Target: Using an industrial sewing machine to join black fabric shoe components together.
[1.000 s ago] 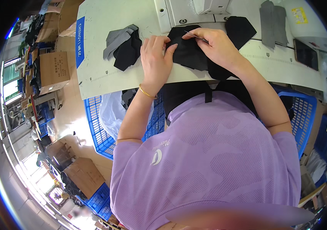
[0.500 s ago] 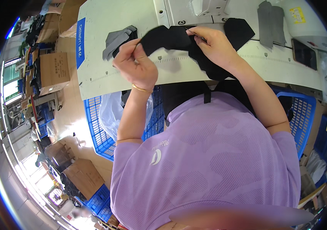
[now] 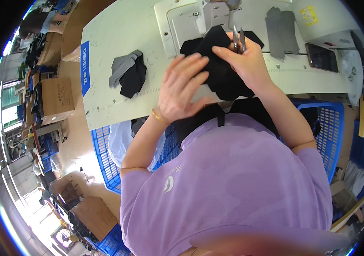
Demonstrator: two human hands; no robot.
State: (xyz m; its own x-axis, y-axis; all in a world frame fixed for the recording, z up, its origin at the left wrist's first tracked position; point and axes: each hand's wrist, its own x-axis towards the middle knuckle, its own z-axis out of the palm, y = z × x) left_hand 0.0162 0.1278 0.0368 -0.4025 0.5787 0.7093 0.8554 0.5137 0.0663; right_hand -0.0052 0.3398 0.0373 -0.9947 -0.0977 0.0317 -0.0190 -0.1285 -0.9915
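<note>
At the left of the upper half of the frame, a loose pile of grey and black fabric pieces (image 3: pixel 126 70) lies on the pale white table (image 3: pixel 113 36), well apart from both hands; leaving it there probably gives the work room. Next comes the left hand (image 3: pixel 181 89), near the upper centre, blurred, its fingers spread and gripping nothing visible; a flat, light palm would likely steady the cloth better than a pinch, with the fingertips well away from the blades. The matte black, angular-edged fabric piece (image 3: pixel 229 79) is in the upper centre, between the two hands and above the table's near edge: the left fingers overlap its left side, though whether they touch it I cannot tell. Its raised upper flap meets the right hand (image 3: pixel 250 62), whose thumb presses on it from the front, so the fingers there grasp cloth and tool together. The slim metal scissors (image 3: pixel 235 38) project upward from that same hand, just right of the flap, blades slightly parted and handles hidden; pointing the tips away from both cloth and left fingers seems the safest way to handle the layers. Farther right, grey fabric strips (image 3: pixel 281 34) lie flat near a dark, rectangular phone (image 3: pixel 322 57).
</note>
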